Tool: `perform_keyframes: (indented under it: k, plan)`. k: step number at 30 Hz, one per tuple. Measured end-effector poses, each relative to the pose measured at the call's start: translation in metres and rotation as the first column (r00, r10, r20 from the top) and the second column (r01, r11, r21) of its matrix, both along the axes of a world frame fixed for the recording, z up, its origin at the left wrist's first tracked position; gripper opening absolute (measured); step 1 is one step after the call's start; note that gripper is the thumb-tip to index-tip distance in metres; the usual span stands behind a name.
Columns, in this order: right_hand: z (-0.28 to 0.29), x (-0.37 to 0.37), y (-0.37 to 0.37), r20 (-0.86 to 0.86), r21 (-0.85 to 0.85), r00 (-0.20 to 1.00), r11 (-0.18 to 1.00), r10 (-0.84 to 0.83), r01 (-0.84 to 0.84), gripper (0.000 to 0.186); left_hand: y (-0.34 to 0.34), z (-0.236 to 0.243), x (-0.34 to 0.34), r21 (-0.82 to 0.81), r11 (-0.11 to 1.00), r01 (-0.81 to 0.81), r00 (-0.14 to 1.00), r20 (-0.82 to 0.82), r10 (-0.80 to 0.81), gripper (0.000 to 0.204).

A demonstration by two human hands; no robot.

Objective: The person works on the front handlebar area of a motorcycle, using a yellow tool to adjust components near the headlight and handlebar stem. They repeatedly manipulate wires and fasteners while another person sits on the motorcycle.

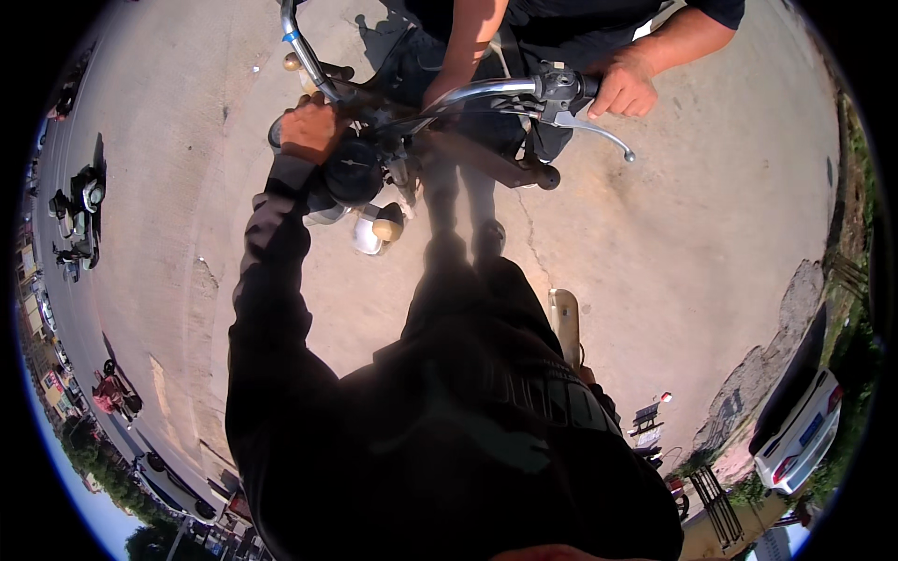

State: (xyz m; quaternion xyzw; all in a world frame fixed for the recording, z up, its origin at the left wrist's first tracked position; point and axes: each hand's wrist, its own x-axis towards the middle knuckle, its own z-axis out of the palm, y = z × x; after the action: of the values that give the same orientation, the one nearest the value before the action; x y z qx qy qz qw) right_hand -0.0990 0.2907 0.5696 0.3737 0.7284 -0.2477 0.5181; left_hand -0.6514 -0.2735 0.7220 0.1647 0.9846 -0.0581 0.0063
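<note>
My left hand point(311, 127) is closed on a part at the front of a motorcycle, just below the bent chrome handlebar point(486, 86); what it grips is hidden. Beside it are a black round housing point(352, 172) and a silver-and-tan part point(374, 234). A sliver of skin, apparently my right hand point(586, 374), shows at my right side by a long tan object point(564, 323); its fingers are hidden. A person in dark clothes grips the right handlebar end with one hand point(622, 87), near the silver lever point(599, 131); their other arm point(460, 47) reaches down behind the bar.
Pale concrete ground point(702, 234) surrounds the motorcycle. Parked two-wheelers point(84, 210) and a road with cars point(173, 486) lie at the left. A white car point(795, 430), a weedy verge and a black metal rack point(713, 505) are at the lower right.
</note>
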Motion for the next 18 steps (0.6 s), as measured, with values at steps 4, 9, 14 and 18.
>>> perform_keyframes:
  k: [4, 9, 14, 18]
  plan:
    - [-0.020, 0.024, 0.041, -0.104, 0.016, 0.995, 1.000, 0.008, -0.006, 0.074, 0.000, 0.015, 0.014, -0.064, 0.990, -0.124, 0.989, 0.072, 0.129, 0.036]
    - [-0.033, 0.039, 0.056, -0.119, 0.033, 0.992, 0.999, -0.035, 0.039, 0.074, 0.019, 0.018, 0.043, -0.003, 0.984, -0.180, 0.962, -0.207, 0.176, 0.039]
    - [-0.065, 0.045, 0.076, -0.139, 0.035, 0.990, 0.999, 0.025, -0.020, 0.076, 0.087, 0.009, 0.140, 0.175, 0.983, -0.050, 0.961, -0.259, 0.095, 0.033]
    - [-0.076, 0.033, 0.085, -0.117, 0.057, 0.991, 0.997, 0.063, -0.057, 0.074, 0.124, -0.039, 0.245, 0.197, 0.979, 0.054, 0.998, 0.015, -0.058, 0.025]
